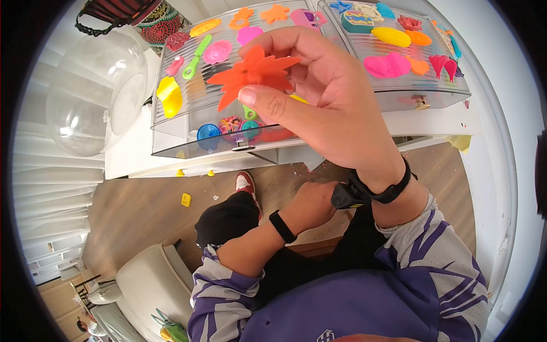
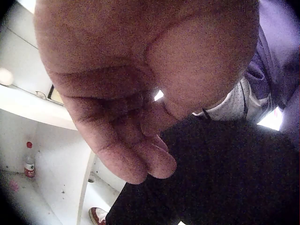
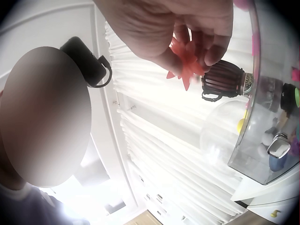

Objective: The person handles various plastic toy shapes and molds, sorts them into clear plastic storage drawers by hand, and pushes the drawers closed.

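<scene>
In the head view my right hand (image 1: pixel 336 85) is raised over the clear drawer boxes and pinches an orange-red plastic flower (image 1: pixel 250 71) between thumb and fingers. The flower has several pointed petals. The right wrist view also shows this flower (image 3: pixel 187 63), with the right hand (image 3: pixel 183 28) gripping it from above. My left hand (image 1: pixel 310 205) hangs low in front of my body, partly hidden behind the right wrist's camera. Seen from its own wrist, the left hand (image 2: pixel 122 103) has loosely curled fingers and holds nothing.
Two clear drawer boxes (image 1: pixel 196 147) stand on a white table (image 1: pixel 128 151). Small colourful toys, among them a yellow corn cob (image 1: pixel 391 36) and a green knife (image 1: pixel 198 57), lie on their ribbed tops. A transparent balloon-like ball (image 1: pixel 85 97) and a drum (image 3: pixel 225 79) stand to the left.
</scene>
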Demonstrator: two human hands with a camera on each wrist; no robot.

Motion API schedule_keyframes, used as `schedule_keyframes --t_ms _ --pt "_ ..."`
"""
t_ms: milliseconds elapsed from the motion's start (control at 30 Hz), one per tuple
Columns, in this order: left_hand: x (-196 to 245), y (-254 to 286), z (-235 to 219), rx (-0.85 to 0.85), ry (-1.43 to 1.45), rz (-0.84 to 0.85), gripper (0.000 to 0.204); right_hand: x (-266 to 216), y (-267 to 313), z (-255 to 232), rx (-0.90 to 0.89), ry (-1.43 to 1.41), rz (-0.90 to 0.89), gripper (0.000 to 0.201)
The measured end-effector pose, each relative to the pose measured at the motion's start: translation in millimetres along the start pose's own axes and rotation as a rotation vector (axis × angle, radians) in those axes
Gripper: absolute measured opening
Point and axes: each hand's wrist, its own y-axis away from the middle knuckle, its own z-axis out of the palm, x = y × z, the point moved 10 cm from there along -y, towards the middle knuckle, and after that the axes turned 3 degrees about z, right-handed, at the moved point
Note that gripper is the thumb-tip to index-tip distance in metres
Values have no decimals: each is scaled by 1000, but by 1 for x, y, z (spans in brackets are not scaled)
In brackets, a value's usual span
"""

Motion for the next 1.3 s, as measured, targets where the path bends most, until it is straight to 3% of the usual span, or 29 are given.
schedule_keyframes --t_ms 233,467,533,1033,1300 --pt "-2 1 3 20 -5 14 21 3 0 2 -62 85 25 39" --pt "1 0 2 71 8 54 13 4 1 0 -7 105 -4 40" --pt "0 1 2 70 11 50 12 5 2 1 0 71 66 40" --pt "-2 2 6 64 -8 59 10 11 5 6 -47 96 99 37" --pt "-5 3 10 52 -9 56 10 11 5 7 -55 204 44 36"
